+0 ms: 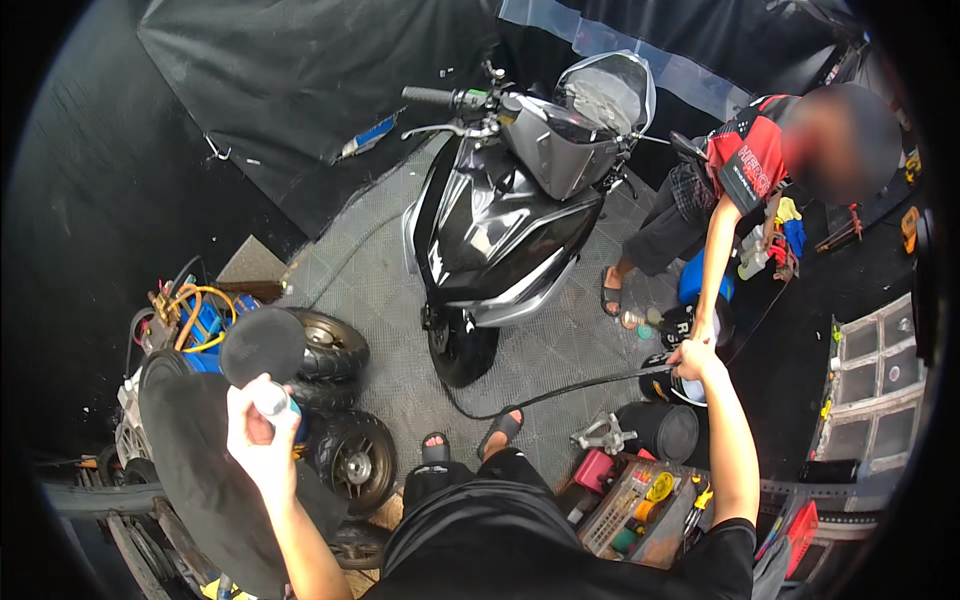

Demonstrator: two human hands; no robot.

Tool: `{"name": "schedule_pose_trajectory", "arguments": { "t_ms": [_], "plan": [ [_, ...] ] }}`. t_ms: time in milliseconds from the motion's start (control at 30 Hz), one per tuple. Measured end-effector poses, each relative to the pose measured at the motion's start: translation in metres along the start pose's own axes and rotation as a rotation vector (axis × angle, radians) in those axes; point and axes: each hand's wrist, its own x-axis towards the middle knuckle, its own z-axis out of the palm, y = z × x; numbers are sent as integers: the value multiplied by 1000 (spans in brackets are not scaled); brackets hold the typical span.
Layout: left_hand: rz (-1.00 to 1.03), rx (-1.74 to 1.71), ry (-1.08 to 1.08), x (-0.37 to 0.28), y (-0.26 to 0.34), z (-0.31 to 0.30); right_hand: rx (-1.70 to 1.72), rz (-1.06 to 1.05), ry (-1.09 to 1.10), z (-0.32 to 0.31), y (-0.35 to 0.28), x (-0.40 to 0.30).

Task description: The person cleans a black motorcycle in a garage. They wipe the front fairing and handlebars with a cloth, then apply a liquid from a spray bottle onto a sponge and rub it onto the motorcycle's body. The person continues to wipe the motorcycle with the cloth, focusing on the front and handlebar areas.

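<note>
Raised at the left, my left hand (259,450) grips a small container (273,399) with a pale cap and a bluish body, seen from its top end. My right hand (696,361) reaches out to the right and is closed around a black hose (555,391) that trails across the floor. A co-worker's hand (703,330) meets it there; the overlap hides which fingers bear on the hose. Before me stands a glossy black scooter (502,232), its front wheel (461,349) turned towards my feet.
Wheels with tyres (352,457) are stacked at my left beside a dark padded seat-like form (217,480). At the right are a black bucket (664,433), a parts tray (637,510) and a blue container (705,276). The co-worker (750,150) leans in beside the scooter.
</note>
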Motion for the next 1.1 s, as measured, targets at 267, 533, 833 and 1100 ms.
{"name": "schedule_pose_trajectory", "arguments": {
  "t_ms": [267,533,833,1100],
  "plan": [
    [-145,-83,-235,-18,14,139,226,-135,430,21,11,20],
    [-491,-300,-682,-55,22,274,1697,-820,-46,-71,-158,-58],
    [-230,-297,-862,-22,36,306,1855,-488,364,-66,-164,-71],
    [20,161,-821,55,42,278,1711,-194,470,-81,-224,-76]
  ]
}}
